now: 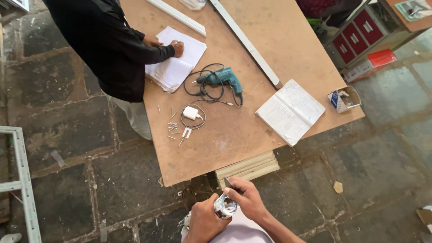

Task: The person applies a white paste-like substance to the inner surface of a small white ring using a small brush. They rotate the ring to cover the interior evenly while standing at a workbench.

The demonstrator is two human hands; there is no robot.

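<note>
Fingers of my left hand (204, 221) wrap tight around a shiny silver roll (224, 207); my right hand (246, 198), touching that roll from above, pinches a small dark blade (227, 182). Beyond both grips lie a workbench (216, 148), open notebook (290, 111) and teal drill (225, 77).

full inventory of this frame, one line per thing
table: 1, brown board, centre
drill: 1, teal, corded, mid-table
charger: 1, white, coiled cable
screws: several, loose, by charger
open notebook: 1, white, right edge
paper stack: 1, white, under co-worker's hand
white strips: 2, top of table
small box: 1, open, table corner
co-worker: 1, black sleeve, writing
left hand: grips shiny silver object
right hand: on it
</note>
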